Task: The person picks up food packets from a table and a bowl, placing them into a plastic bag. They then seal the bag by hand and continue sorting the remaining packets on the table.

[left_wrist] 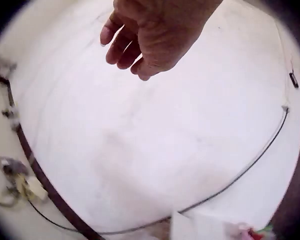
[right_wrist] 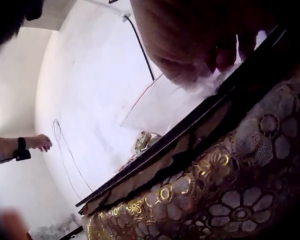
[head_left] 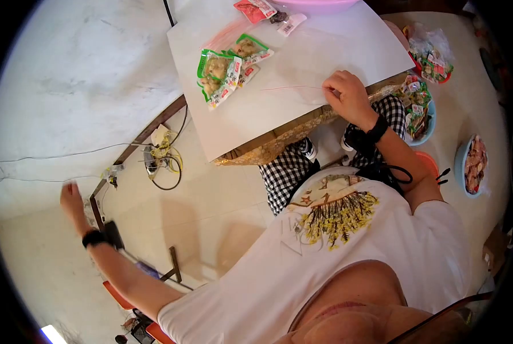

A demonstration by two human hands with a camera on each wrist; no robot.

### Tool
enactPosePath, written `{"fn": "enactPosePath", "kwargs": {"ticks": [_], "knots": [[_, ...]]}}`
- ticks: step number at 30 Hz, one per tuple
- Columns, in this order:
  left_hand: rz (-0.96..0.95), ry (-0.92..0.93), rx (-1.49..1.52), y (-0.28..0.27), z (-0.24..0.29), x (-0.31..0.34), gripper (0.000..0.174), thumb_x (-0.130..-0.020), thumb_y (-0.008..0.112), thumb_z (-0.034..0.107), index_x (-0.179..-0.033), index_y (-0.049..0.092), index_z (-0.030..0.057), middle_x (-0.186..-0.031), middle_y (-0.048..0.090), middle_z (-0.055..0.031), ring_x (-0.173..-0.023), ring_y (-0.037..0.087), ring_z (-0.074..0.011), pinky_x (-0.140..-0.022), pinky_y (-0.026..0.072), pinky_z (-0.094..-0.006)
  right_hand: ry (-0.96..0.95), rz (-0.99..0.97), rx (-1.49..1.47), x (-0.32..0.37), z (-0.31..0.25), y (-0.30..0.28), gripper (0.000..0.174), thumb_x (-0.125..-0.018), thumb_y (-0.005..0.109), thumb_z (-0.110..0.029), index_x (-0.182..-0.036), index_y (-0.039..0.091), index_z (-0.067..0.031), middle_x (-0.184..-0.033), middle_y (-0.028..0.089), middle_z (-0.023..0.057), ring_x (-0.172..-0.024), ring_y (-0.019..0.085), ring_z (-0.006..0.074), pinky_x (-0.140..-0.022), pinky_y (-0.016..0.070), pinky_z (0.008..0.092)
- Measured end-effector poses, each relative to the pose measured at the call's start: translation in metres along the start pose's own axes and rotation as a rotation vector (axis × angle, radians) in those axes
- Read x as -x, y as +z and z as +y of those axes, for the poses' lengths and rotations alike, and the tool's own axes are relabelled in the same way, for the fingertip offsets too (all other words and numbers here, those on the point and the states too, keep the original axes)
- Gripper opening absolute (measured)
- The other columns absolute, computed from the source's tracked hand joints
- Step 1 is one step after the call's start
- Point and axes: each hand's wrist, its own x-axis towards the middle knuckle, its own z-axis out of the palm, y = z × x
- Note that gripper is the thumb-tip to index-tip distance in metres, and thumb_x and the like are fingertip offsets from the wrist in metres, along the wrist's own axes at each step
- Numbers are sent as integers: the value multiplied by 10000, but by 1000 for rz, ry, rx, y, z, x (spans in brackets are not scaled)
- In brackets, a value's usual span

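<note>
My right hand (head_left: 348, 97) is at the table's near edge, its fingers curled on a clear plastic zip bag (right_wrist: 150, 107) with a thin red line along its edge. In the head view the bag is almost see-through and lies over the white tabletop (head_left: 302, 57). My left hand (head_left: 73, 202) is stretched far out to the left, away from the table. Seen in the left wrist view, the left hand (left_wrist: 160, 37) has loosely bent fingers and nothing in them. Green-edged snack packets (head_left: 219, 71) lie on the table left of the right hand.
Red-and-white packets (head_left: 255, 10) and a pink basin (head_left: 319, 4) are at the table's far side. Basins of packets (head_left: 420, 112) and a blue basin (head_left: 461, 172) stand on the floor at right. Cables (head_left: 167, 163) lie by the wall. Patterned cloth (right_wrist: 240, 195) hangs below the table edge.
</note>
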Motion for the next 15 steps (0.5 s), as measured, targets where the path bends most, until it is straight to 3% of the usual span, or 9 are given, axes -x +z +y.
{"fn": "enactPosePath", "kwargs": {"ticks": [1, 2, 3, 4, 6, 8, 10, 11, 15], "knots": [[20, -1, 90, 24, 22, -28, 277, -906, 567, 273, -925, 651, 10, -796, 656, -161, -693, 612, -318, -642, 481, -409, -19, 6, 4, 0, -1, 0, 64, -763, 646, -44, -773, 585, -59, -724, 547, 68, -722, 531, 273, -656, 408, 389], [117, 145, 203, 57, 53, -55, 305, -918, 556, 296, -936, 648, 6, -812, 659, -174, -694, 611, -330, -635, 479, -409, -36, 16, 8, 0, -4, 0, 75, -760, 646, -25, -778, 581, -59, -718, 538, 69, -713, 527, 269, -650, 407, 383], [-62, -36, 462, 61, 127, -64, 333, -930, 541, 322, -943, 655, 10, -831, 663, -186, -723, 624, -340, -657, 485, -409, -41, -4, 8, 1, -5, 1, 76, -756, 649, -28, -777, 583, -58, -719, 537, 71, -713, 527, 270, -649, 406, 384], [-132, 70, 397, 100, 169, -84, 347, -923, 557, 351, -950, 671, 25, -845, 679, -170, -769, 645, -332, -686, 489, -405, -46, -21, 7, 3, -7, 3, 76, -751, 652, -31, -777, 586, -57, -719, 537, 72, -713, 526, 270, -649, 405, 384], [-152, 203, 588, 118, 298, -65, 398, -880, 610, 415, -991, 692, 43, -911, 700, -154, -859, 655, -343, -751, 505, -405, -57, -37, 7, 5, -7, 6, 78, -744, 658, -36, -774, 588, -55, -720, 536, 75, -713, 525, 272, -648, 404, 385], [-222, 280, 503, 138, 385, -48, 710, -739, 688, 598, -1077, 665, -27, -1058, 647, -267, -1034, 614, -380, -882, 490, -413, -71, -38, 5, 5, -3, 8, 81, -738, 662, -42, -767, 587, -53, -720, 533, 79, -714, 525, 276, -647, 402, 386], [-409, 161, 495, 145, 432, -33, 908, -612, 732, 671, -1235, 602, 24, -1215, 598, -223, -1158, 565, -323, -972, 450, -412, -62, -69, -3, 4, -1, 6, 68, -748, 654, -79, -760, 594, -49, -725, 543, 86, -729, 532, 291, -653, 411, 405], [-558, 78, 600, 137, 445, -30, 840, -599, 765, 618, -1186, 628, 33, -1185, 619, -203, -1123, 590, -305, -934, 474, -427, -52, -84, -11, 5, -1, 6, 72, -753, 649, -97, -756, 597, -48, -727, 548, 89, -737, 536, 299, -655, 416, 414], [-555, 45, 789, 132, 455, -24, 661, -625, 807, 501, -1062, 653, 28, -1026, 679, -151, -950, 652, -281, -814, 508, -412, -91, -33, 3, 5, -4, 6, 76, -757, 642, -94, -741, 588, -43, -723, 544, 94, -723, 535, 304, -643, 417, 421]]}}
